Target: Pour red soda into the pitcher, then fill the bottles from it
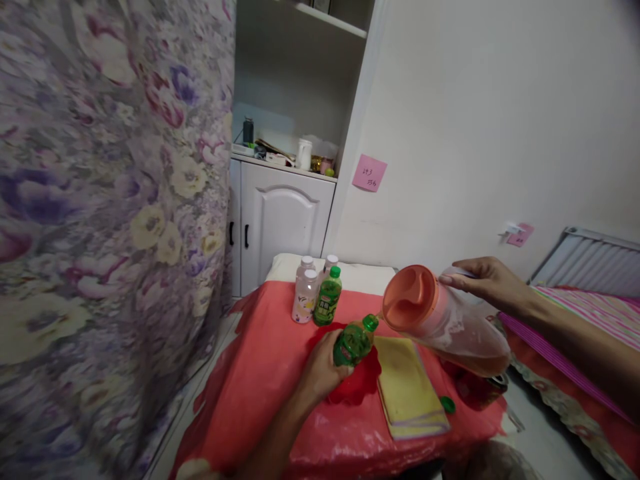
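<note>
My left hand [323,369] is closed round a small green bottle [354,341], held tilted over the red table [260,387] with its open neck up and to the right. My right hand [487,280] grips the handle of a clear jug [450,327] with an orange lid, tipped on its side. Brownish liquid lies in the jug's lower part. The jug's spout sits right at the green bottle's mouth. A green cap [447,403] lies on the table near the jug.
Three more bottles [317,293] stand at the table's far edge. A yellow cloth [407,387] lies flat beside my left hand. A floral curtain [110,220] hangs at left, a white cupboard [280,220] behind, a striped bed [590,313] at right.
</note>
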`<state>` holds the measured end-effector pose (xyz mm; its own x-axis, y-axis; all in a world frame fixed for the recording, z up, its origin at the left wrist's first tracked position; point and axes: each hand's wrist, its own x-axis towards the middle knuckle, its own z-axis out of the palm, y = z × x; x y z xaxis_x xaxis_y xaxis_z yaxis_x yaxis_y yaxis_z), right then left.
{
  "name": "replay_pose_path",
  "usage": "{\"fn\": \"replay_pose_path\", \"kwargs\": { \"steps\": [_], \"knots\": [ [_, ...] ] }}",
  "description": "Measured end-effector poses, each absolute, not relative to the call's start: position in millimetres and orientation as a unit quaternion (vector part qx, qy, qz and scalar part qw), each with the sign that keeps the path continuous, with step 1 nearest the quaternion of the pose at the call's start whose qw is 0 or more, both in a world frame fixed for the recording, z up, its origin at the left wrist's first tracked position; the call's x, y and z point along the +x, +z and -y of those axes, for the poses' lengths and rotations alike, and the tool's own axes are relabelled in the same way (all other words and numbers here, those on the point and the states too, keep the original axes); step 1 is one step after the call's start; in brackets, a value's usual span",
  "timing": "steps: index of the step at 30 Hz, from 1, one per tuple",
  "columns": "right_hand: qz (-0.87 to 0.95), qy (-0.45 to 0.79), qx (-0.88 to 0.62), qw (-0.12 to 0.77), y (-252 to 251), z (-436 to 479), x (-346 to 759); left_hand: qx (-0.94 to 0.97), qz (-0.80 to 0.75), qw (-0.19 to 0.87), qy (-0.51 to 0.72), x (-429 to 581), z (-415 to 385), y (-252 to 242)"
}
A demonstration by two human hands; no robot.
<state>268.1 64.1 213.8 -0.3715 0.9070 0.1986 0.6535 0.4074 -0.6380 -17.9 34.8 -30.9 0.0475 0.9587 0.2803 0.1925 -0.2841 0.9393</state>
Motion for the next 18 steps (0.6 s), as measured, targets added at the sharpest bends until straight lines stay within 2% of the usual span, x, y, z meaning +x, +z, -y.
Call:
{"fn": "replay_pose_path", "kwargs": {
  "steps": [18],
  "knots": [
    [0.798,0.235,-0.485,0.268,215.6,-64.1,267.2,0.621,-0.456,0.375,0.516,-17.9,-36.8,-34.9]
  ]
}}
